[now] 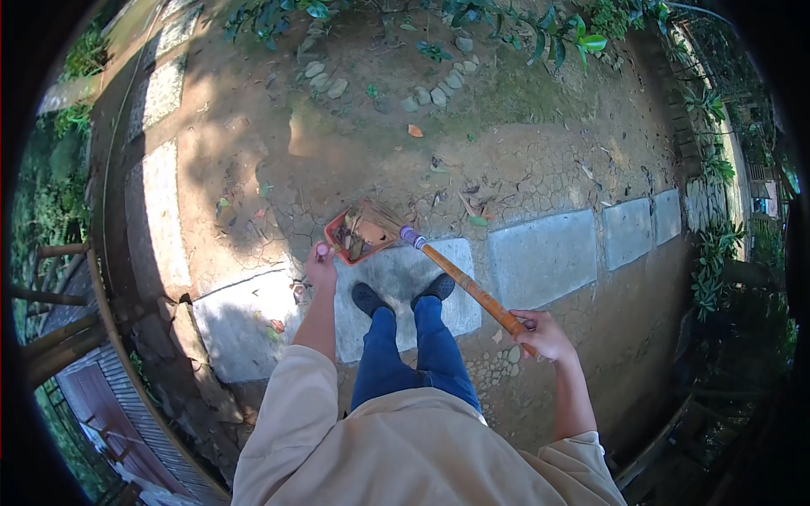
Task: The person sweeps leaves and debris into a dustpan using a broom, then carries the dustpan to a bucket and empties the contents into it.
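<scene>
My left hand (320, 271) is closed around the pinkish handle of a red dustpan (348, 260), which lies at the far edge of the slab before my feet. Dry brown leaves (358, 244) fill part of the pan. In my right hand (546, 336) is the upper end of a broom (467, 282) with a bamboo handle and a purple-and-white binding. The handle slants down to the left, and its thin bristles (381, 218) overlap the pan's right edge in this view.
Both feet stand on a concrete slab (405, 327), one of a row of stepping slabs (542, 260) crossing bare, cracked soil. An orange leaf (414, 131) and scattered litter lie ahead. Stones (438, 96) ring a leafy plant at the top. Bamboo rails (63, 337) stand at left.
</scene>
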### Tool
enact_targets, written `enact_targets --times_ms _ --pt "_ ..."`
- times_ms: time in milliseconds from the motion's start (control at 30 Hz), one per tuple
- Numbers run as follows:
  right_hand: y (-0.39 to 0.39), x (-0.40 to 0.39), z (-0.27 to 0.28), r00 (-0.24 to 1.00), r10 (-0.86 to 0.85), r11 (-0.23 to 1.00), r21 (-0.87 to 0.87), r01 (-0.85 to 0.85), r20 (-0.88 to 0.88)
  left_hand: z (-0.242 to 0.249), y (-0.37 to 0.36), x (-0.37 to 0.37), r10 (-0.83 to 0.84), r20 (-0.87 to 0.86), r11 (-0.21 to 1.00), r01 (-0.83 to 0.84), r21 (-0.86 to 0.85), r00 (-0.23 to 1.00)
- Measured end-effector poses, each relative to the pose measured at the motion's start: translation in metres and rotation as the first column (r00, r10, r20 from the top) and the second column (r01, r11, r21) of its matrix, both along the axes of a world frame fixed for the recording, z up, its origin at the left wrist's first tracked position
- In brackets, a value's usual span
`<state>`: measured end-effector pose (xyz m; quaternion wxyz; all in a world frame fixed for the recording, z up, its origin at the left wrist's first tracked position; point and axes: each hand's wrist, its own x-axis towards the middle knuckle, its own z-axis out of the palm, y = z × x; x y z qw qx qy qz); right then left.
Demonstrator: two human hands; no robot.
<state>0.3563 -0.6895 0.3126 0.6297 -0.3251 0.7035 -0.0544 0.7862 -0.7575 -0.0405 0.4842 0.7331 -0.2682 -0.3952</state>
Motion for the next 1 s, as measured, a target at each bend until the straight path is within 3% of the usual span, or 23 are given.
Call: enact_targets --times_ms 200,333,533,733,900,1000 --pt "-0.019 -0.001 -0.012 0.998 -0.041 0.997 -0.061 0.039 -0.039 0.000 0.001 0.012 0.031 -0.018 0.997 -0.032 -0.076 0.999" --pt "-0.038 0.005 -0.039 0.994 -0.099 0.991 -0.096 0.096 -0.035 -0.001 0.000 0.014 0.070 -0.053 0.997 -0.071 -0.010 0.996" --pt "-0.044 0.038 -0.088 0.988 0.029 0.990 -0.133 -0.049 -0.148 -0.016 0.003 0.014 0.100 -0.041 0.994 -0.098 0.048 0.994" --pt "-0.028 0.030 -0.056 0.998 0.062 0.997 0.051 -0.062 0.011 -0.013 0.005 0.015 0.057 0.067 0.983 -0.068 0.169 0.996" --pt "-0.005 0.029 -0.013 0.999 -0.030 0.999 0.025 0.029 0.023 0.007 0.011 0.018 0.017 0.081 0.972 -0.035 0.234 0.997" --pt "-0.001 0.026 -0.010 0.999 -0.042 0.999 -0.012 0.042 -0.016 0.000 0.015 0.017 0.024 0.082 0.996 -0.031 0.088 0.996"
